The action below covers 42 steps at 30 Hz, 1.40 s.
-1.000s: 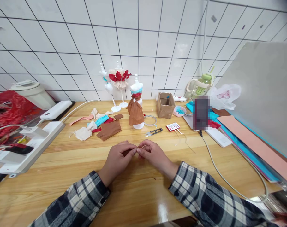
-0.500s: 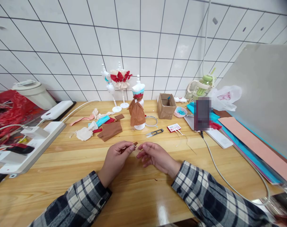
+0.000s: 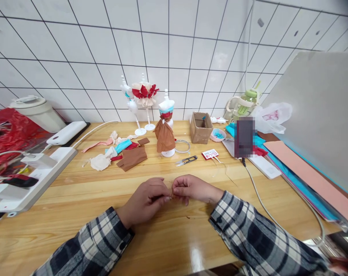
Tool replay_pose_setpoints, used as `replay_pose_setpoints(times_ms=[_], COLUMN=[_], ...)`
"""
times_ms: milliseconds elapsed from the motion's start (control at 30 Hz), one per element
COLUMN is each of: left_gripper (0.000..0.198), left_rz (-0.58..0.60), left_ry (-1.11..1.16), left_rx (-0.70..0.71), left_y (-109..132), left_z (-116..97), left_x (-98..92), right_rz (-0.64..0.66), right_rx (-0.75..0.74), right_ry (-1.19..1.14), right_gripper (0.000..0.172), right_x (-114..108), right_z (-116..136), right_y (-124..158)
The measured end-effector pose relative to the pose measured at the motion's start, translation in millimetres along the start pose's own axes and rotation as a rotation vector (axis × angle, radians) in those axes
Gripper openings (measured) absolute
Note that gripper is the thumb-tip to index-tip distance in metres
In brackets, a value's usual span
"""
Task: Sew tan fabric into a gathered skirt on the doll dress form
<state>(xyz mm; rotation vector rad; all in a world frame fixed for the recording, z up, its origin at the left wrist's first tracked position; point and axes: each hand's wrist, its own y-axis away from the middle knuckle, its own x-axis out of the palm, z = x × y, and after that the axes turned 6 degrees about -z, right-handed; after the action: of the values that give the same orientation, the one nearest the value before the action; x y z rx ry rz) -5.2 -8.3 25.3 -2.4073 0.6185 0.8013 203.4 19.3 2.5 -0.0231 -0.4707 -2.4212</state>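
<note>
My left hand is closed, palm down, its fingertips meeting those of my right hand low over the table. The fingers of my right hand are pinched together. Only a sliver of a small brown fabric piece shows between the fingertips; my left fingers cover the rest. Faint thin strands show above the fingertips, too fine to make out clearly. Beyond the hands stands a small white dress form wearing a brown gathered skirt. Thread snips lie just past my right hand.
Fabric scraps lie at the left. Behind them stand two more dress forms. A cardboard box, pink bowl and red-white card are at right. A power strip borders the left; a cable runs right.
My hands have come together and their fingertips now meet. My left hand has turned more palm down, hiding most of the brown fabric piece; my right fingers have closed into a pinch.
</note>
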Motion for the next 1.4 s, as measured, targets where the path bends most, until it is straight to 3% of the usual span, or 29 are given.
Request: replay_pose_setpoints(times_ms=[100,233,433,567,667,833,967,1067,1167,1300,1400], left_gripper=[0.018,0.018,0.021,0.022,0.022,0.023,0.022,0.018,0.017,0.017,0.02], left_rz=[0.139,0.178,0.114,-0.046,-0.178,-0.377,-0.433,-0.373,-0.225,-0.054,0.116], left_ry=[-0.016,-0.141,-0.387,-0.425,-0.274,0.055,0.192,0.168,0.1,0.072,0.096], left_rx=[0.065,0.032,-0.097,-0.255,-0.363,-0.483,-0.479,-0.359,-0.184,-0.015,0.011], left_y=[-0.4,-2.0,-2.2,-2.8,-3.3,-3.6,-2.2,-0.6,0.7,0.9,-0.4], left_z=[-3.3,-4.2,-4.4,-3.9,-1.9,3.2,6.4,6.4,4.7,2.5,0.7], left_x=[0.1,-0.4,2.1,5.6,7.9,9.5,8.3,6.9,4.3,-1.2,-5.3], right_rz=[0.004,-0.181,-0.343,-0.5,-0.584,-0.612,-0.521,-0.438,-0.341,-0.196,-0.15], right_rx=[-0.155,-0.459,-0.56,-0.509,-0.465,-0.416,-0.301,-0.158,-0.089,-0.105,-0.27], right_ry=[0.33,0.874,1.145,1.026,0.826,0.43,0.035,-0.165,-0.209,-0.039,0.257], right_gripper=[0.02,0.007,0.014,0.013,0.012,0.016,0.026,0.032,0.033,0.028,0.014], right_x=[-2.8,1.3,18.4,32.1,38.6,40.7,38.5,33.1,23.9,11.2,5.8], right_z=[1.7,6.6,11.7,8.3,4.8,-0.3,-1.1,0.0,0.5,-0.2,-1.3], right_y=[2.1,6.8,15.8,16.7,15.2,10.6,6.3,3.8,2.5,1.9,1.5])
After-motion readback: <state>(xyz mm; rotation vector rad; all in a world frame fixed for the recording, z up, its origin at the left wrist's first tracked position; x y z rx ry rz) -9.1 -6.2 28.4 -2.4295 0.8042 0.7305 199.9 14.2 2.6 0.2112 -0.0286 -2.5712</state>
